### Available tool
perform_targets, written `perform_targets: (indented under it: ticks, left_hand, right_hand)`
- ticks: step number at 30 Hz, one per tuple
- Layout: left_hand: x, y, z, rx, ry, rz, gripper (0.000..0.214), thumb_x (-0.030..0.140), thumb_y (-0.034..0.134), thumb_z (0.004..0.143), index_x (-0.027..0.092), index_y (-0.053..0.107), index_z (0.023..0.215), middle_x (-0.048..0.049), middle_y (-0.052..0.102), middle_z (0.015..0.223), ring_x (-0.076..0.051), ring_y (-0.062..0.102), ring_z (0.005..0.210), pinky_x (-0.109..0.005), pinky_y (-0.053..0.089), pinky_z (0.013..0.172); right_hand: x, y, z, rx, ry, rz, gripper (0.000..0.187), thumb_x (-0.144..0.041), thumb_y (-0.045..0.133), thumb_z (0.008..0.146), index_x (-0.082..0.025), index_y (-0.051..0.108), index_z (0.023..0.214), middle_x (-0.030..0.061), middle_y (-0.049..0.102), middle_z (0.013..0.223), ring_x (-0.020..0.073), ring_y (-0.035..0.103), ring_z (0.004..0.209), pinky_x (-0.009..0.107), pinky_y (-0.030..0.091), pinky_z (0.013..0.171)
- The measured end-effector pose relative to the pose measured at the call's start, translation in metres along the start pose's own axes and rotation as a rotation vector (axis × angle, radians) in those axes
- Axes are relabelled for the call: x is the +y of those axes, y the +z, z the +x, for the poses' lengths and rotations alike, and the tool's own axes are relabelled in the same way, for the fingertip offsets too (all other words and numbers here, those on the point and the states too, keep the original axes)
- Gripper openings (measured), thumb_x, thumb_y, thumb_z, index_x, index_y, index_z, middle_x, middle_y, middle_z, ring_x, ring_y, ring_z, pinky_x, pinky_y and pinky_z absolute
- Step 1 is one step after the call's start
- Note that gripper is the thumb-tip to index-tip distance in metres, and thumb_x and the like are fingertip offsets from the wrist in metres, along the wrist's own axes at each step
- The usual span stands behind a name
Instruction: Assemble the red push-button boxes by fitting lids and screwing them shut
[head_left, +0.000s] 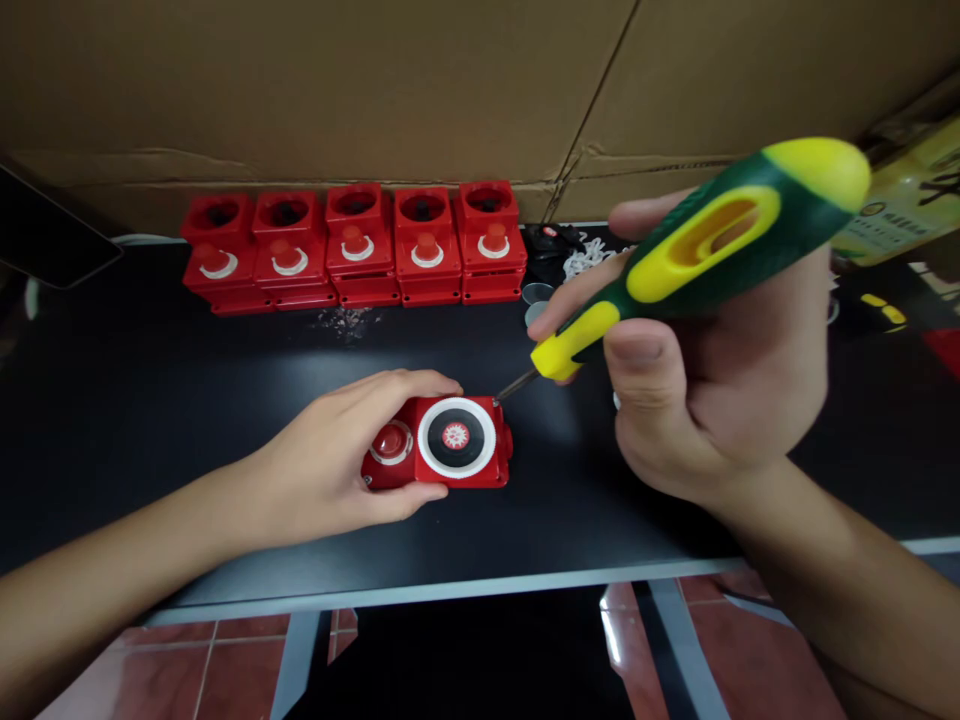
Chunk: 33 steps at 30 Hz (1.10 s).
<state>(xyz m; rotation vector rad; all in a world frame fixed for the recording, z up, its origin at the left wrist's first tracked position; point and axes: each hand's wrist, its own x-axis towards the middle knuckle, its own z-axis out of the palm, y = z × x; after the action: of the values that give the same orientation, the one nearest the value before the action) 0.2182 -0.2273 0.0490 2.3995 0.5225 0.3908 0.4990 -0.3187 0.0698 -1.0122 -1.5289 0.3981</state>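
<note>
A red plastic box-shaped device lies on the black table, with a black disc in a white ring on one half and a red dome on the other. Thumb and fingers of my left hand clasp it from both long sides. My right hand is wrapped round a green and yellow screwdriver. The screwdriver is tilted, its thin shaft pointing down-left, and the tip meets the device's far right corner. Whether a screw sits under the tip is too small to tell.
Several similar red devices stand in a row along the cardboard at the back. Right of them are white chain-like pieces and clear discs. Small debris lies before the row. A yellow-labelled bottle is at right.
</note>
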Motion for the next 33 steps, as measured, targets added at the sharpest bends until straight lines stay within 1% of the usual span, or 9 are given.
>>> perform_targets:
  ticks: [4, 9, 15, 18, 22, 25, 27, 29, 33]
  left_hand:
    - [0.001, 0.0, 0.0, 0.011, 0.009, 0.003, 0.061, 0.054, 0.085, 0.102, 0.029, 0.062, 0.153, -0.008, 0.081, 0.144, -0.028, 0.084, 0.116, -0.038, 0.068, 0.105]
    - [0.002, -0.001, 0.001, 0.006, 0.022, 0.004, 0.058, 0.051, 0.086, 0.102, 0.029, 0.062, 0.151, -0.0069, 0.081, 0.143, -0.027, 0.084, 0.116, -0.036, 0.067, 0.103]
    - [0.005, -0.001, 0.001, 0.005, -0.007, -0.014, 0.056, 0.053, 0.085, 0.102, 0.029, 0.065, 0.149, -0.0077, 0.082, 0.141, -0.028, 0.084, 0.114, -0.037, 0.068, 0.102]
    - [0.006, -0.001, 0.001, 0.006, -0.009, -0.014, 0.058, 0.054, 0.086, 0.102, 0.029, 0.064, 0.15, -0.0075, 0.081, 0.141, -0.028, 0.084, 0.115, -0.038, 0.068, 0.103]
    - [0.007, -0.001, 0.0, 0.016, 0.012, -0.013, 0.057, 0.052, 0.086, 0.103, 0.029, 0.062, 0.15, -0.0059, 0.081, 0.14, -0.026, 0.084, 0.114, -0.035, 0.067, 0.102]
    - [0.008, -0.001, 0.0, 0.03, 0.026, -0.013, 0.057, 0.051, 0.087, 0.103, 0.029, 0.062, 0.151, -0.0055, 0.081, 0.141, -0.026, 0.084, 0.113, -0.034, 0.067, 0.102]
    - [0.008, -0.002, 0.0, 0.025, 0.02, -0.019, 0.058, 0.05, 0.087, 0.103, 0.029, 0.063, 0.15, -0.0058, 0.081, 0.141, -0.027, 0.084, 0.114, -0.035, 0.067, 0.101]
    - [0.01, -0.002, 0.0, 0.021, 0.01, -0.027, 0.058, 0.051, 0.088, 0.102, 0.029, 0.063, 0.15, -0.0061, 0.082, 0.14, -0.027, 0.084, 0.114, -0.036, 0.067, 0.102]
    - [0.012, -0.002, 0.001, 0.02, -0.002, -0.025, 0.057, 0.05, 0.087, 0.102, 0.028, 0.063, 0.15, -0.0066, 0.082, 0.14, -0.027, 0.084, 0.113, -0.036, 0.067, 0.104]
  right_hand:
    - [0.001, 0.001, 0.001, -0.011, -0.026, -0.027, 0.015, -0.042, 0.067, 0.12, -0.035, 0.058, 0.13, 0.0001, 0.08, 0.113, 0.0224, 0.086, 0.102, 0.039, 0.072, 0.076]
    - [0.002, 0.001, 0.002, -0.035, -0.033, -0.073, 0.014, -0.045, 0.063, 0.122, -0.036, 0.058, 0.131, 0.0009, 0.081, 0.111, 0.0218, 0.087, 0.098, 0.036, 0.072, 0.074]
    - [0.005, -0.001, 0.001, -0.076, 0.006, -0.108, 0.023, -0.051, 0.057, 0.123, -0.037, 0.052, 0.141, 0.0025, 0.082, 0.113, 0.0258, 0.088, 0.101, 0.042, 0.073, 0.077]
    - [0.002, -0.006, 0.007, -0.154, 0.017, -0.099, 0.025, -0.047, 0.06, 0.122, -0.036, 0.052, 0.143, 0.0051, 0.082, 0.118, 0.0274, 0.086, 0.104, 0.046, 0.073, 0.083]
    - [-0.009, -0.014, 0.016, -0.333, 0.102, -0.065, 0.031, -0.044, 0.061, 0.12, -0.032, 0.058, 0.15, 0.0105, 0.081, 0.127, 0.0296, 0.084, 0.119, 0.044, 0.072, 0.099]
    - [-0.014, -0.018, 0.018, -0.406, 0.107, -0.037, 0.032, -0.034, 0.058, 0.121, -0.033, 0.062, 0.153, 0.0091, 0.082, 0.127, 0.0288, 0.082, 0.124, 0.045, 0.072, 0.107]
    - [-0.014, -0.019, 0.016, -0.415, 0.119, -0.042, 0.034, -0.029, 0.059, 0.121, -0.034, 0.064, 0.154, 0.0081, 0.082, 0.128, 0.0281, 0.083, 0.123, 0.046, 0.073, 0.108]
    - [-0.012, -0.018, 0.013, -0.387, 0.142, -0.047, 0.033, -0.027, 0.065, 0.119, -0.033, 0.066, 0.151, 0.0076, 0.083, 0.128, 0.0283, 0.084, 0.123, 0.047, 0.074, 0.109]
    - [-0.006, -0.012, 0.01, -0.284, 0.139, -0.019, 0.024, -0.028, 0.08, 0.111, -0.031, 0.07, 0.133, 0.005, 0.084, 0.125, 0.027, 0.085, 0.117, 0.047, 0.074, 0.11]
